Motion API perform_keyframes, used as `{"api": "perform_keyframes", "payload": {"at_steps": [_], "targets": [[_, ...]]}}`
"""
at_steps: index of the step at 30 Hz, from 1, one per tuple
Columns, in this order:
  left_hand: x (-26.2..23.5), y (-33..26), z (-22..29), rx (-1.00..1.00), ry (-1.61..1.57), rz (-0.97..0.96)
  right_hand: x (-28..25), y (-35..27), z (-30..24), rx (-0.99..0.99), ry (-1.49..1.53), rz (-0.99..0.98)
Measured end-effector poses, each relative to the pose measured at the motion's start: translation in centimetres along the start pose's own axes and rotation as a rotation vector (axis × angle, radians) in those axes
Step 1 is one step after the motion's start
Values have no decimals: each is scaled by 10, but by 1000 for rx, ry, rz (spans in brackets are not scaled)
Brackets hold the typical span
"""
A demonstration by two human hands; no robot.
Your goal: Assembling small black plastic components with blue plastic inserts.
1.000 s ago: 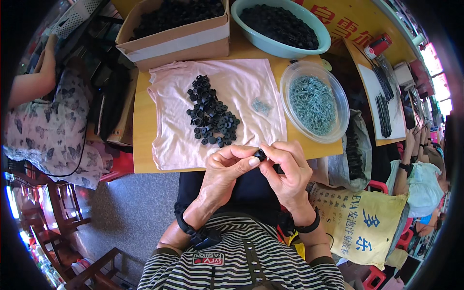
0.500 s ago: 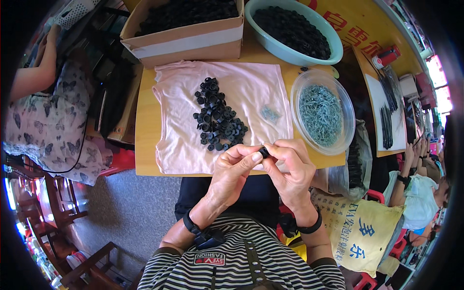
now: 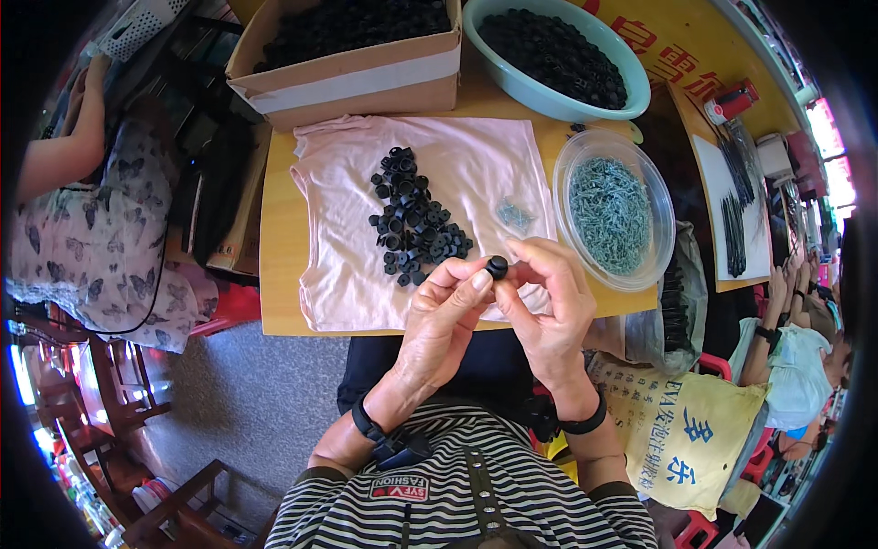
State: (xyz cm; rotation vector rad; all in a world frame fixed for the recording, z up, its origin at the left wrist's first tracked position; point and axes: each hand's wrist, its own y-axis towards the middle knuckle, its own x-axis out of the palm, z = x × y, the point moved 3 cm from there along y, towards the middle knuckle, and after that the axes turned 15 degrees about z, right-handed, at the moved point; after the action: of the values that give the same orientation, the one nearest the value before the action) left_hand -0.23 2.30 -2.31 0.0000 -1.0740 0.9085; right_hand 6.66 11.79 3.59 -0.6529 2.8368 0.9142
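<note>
Your left hand (image 3: 439, 325) and right hand (image 3: 554, 313) pinched a small black part (image 3: 497, 266) together — blue characters (image 3: 699, 430) marked the yellow sack (image 3: 727, 412).

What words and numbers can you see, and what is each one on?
I won't copy writing out, but here's where it shows:
Striped shirt: pale letters on a red patch.
Yellow sack: big blue characters and letters; some smaller rows are too blurred to read.
Yellow panel: big red characters.
Small round black part: no writing visible.
</note>
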Motion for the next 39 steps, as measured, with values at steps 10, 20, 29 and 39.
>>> {"api": "perform_keyframes", "payload": {"at_steps": [10, 20, 29, 39], "targets": [[1, -3, 6, -43, -72, -55, -4, 6, -5, -140, -10, -95], [13, -12, 12, -147, -28, -91, -6, 13, -15, -338, -106, -178], [0, -6, -2, -140, -24, -87, -8, -1, -2, -383, -136, -131], [10, -5, 17, 136, 217, -73, -6, 41, 1, -370, -285, -178]]}}
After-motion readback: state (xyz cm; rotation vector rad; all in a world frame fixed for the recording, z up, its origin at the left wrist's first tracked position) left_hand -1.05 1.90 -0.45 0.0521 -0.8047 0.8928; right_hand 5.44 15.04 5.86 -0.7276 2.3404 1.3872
